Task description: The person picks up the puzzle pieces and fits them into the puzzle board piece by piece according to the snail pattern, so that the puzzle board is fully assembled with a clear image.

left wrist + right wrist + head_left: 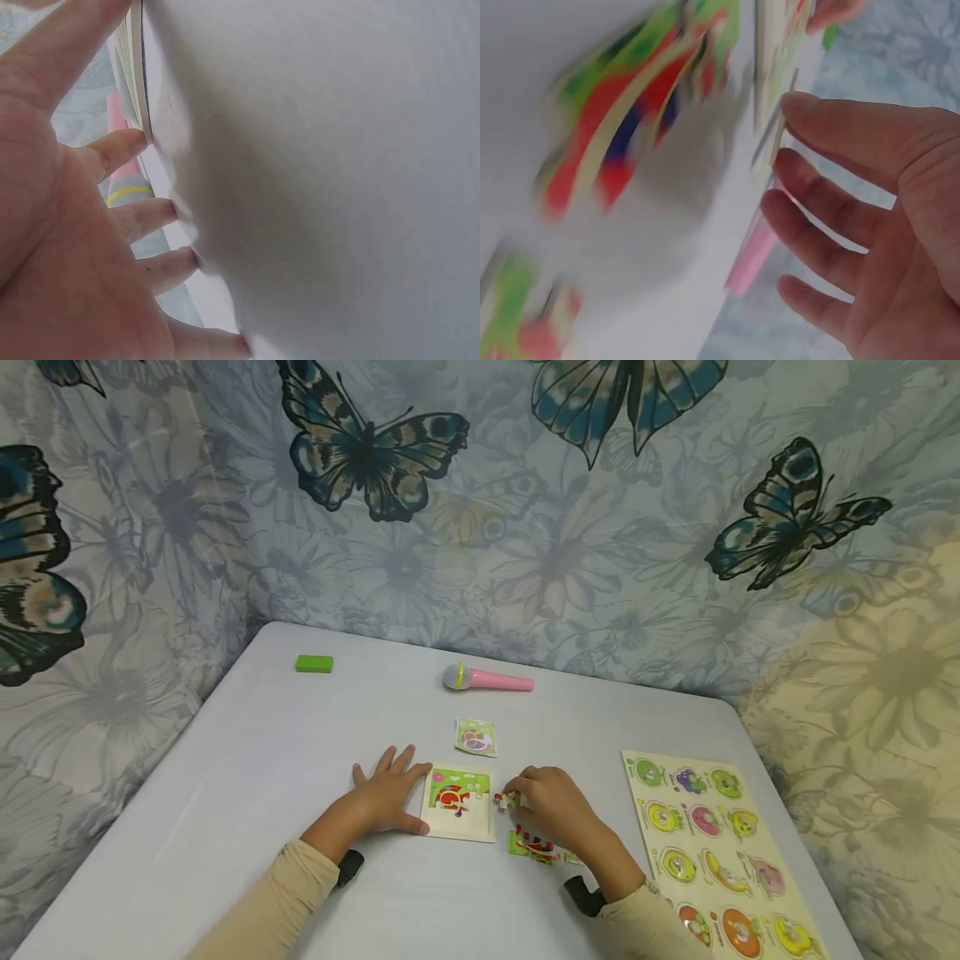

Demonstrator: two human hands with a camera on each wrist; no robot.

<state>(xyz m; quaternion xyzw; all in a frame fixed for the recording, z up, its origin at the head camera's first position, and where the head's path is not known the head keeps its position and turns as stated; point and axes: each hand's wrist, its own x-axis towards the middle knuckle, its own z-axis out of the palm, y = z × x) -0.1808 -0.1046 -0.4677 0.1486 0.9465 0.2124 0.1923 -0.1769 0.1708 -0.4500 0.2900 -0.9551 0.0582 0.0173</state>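
A small square puzzle board (457, 828) lies on the table, with a few red and green pieces in its upper part. My left hand (386, 797) rests on the table at the board's left side, fingers spread, thumb and index fingertip at its edge. In the left wrist view the board's side (140, 75) shows near those fingertips. Just off the board's right edge, my right hand (555, 808) pinches a puzzle piece (504, 800) between thumb and index finger; the right wrist view shows the piece (779, 139) edge-on. Loose puzzle pieces (534, 845) lie below that hand, partly overlapping.
A small picture card (476, 737) lies behind the board. Farther back are a pink toy microphone (491, 680) and a green block (313, 664). A large board of fruit pictures (708, 843) covers the table's right side. A patterned wall stands behind the table.
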